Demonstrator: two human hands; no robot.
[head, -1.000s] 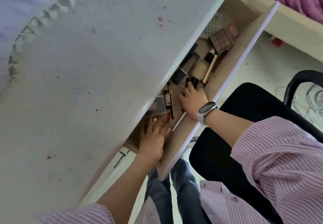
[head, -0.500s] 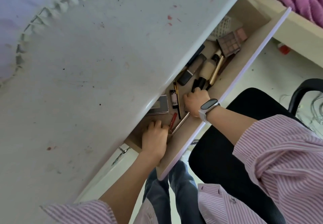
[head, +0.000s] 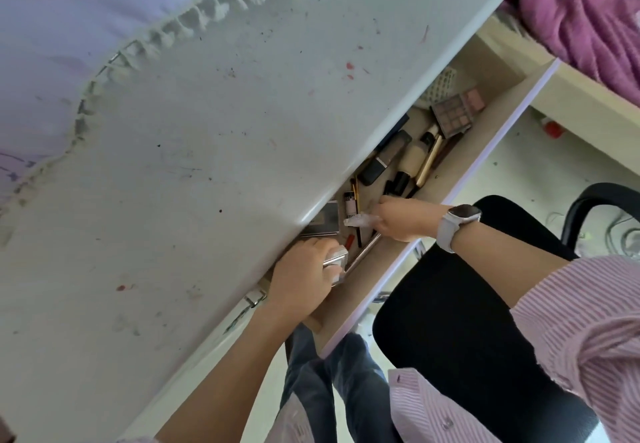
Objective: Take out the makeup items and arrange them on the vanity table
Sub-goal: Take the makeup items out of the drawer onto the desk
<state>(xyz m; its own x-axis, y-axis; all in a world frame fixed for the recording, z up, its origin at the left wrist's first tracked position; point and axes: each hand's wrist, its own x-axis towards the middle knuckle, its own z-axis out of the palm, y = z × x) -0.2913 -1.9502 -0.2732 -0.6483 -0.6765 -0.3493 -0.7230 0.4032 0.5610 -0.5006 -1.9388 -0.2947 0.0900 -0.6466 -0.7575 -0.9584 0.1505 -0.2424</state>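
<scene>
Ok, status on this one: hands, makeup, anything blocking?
Left hand grips a silvery case; right hand pinches a small clear item. Rest of makeup in the drawer. Tabletop overhangs the drawer.

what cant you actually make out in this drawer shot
All in the head view:
- Back of the drawer: hidden under the vanity table top.
- Silvery item in the left hand: mostly covered by fingers.
- Pale item the right hand pinches: blurred, kind unclear.
- White basket: contents hidden by the tabletop.
</scene>
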